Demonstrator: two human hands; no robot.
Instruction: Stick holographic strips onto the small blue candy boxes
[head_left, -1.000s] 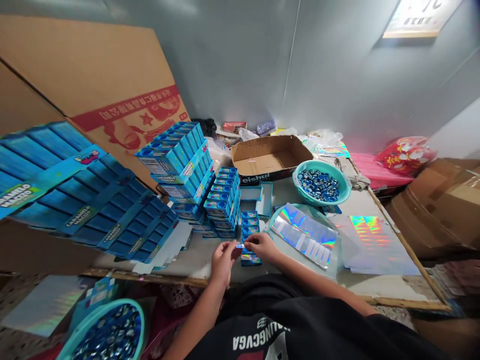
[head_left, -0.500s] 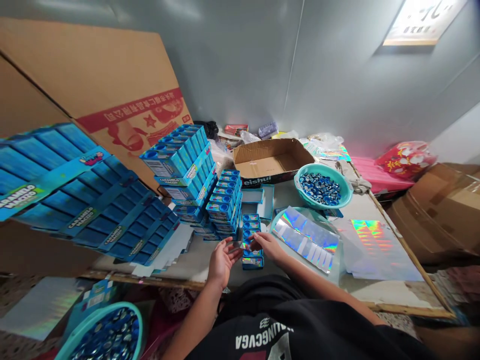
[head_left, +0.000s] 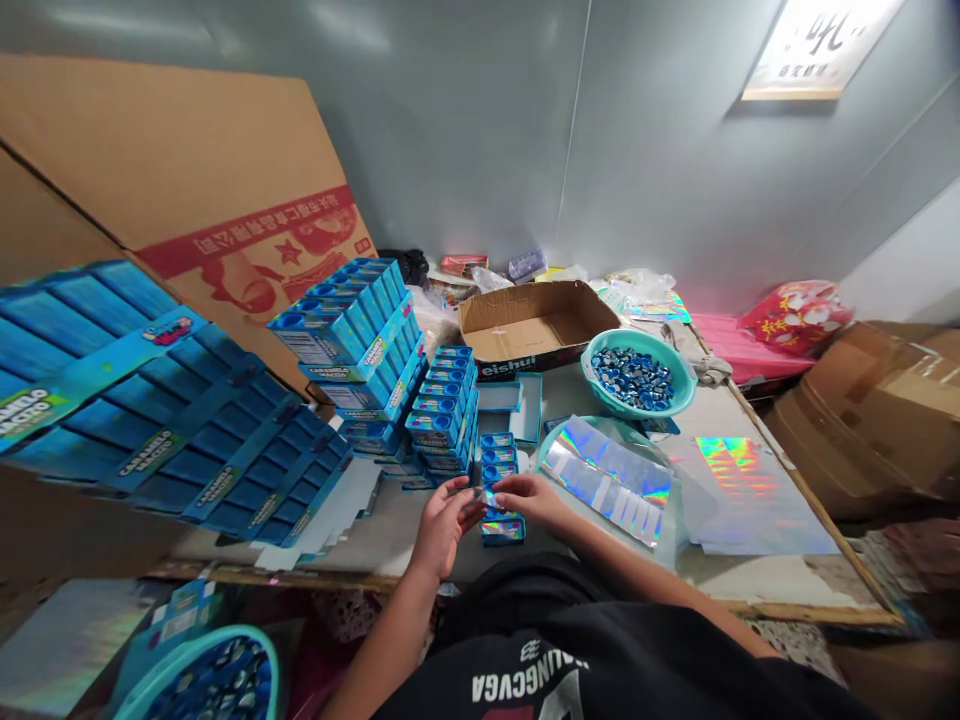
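Watching from the head camera, the only view. Both hands meet over a short line of small blue boxes (head_left: 498,455) on the table (head_left: 375,545).

Right hand (head_left: 534,503): thumb and fingertips closed in a pinch, apparently on a small shiny piece (head_left: 487,497). Left hand (head_left: 442,525): half open, fingers loosely curled, fingertips at the piece's other end; whether they grip it cannot be told. Piece sits between the hands, above the boxes; whether it touches one is hidden by the fingers.

Main risk, as judged: the piece is tiny and looks thin, so an uneven pull from the two sides could crease it or set it askew. If it is tacky, it may cling to a fingertip; that cannot be told from here.

Second risk: nearest box (head_left: 503,531) stands slightly apart from the line, close under the wrists. A low forearm could nudge it out of place.

Left side: stacked boxes (head_left: 444,410) rise near the left fingers. A wide elbow or wrist swing might tip them.

Right side: cut foil sheets (head_left: 609,480) lie beside the right forearm; a dragging sleeve or arm could slide them. Teal bowl (head_left: 688,382) of blue-silver pieces (head_left: 634,378) stands farther off, less exposed.
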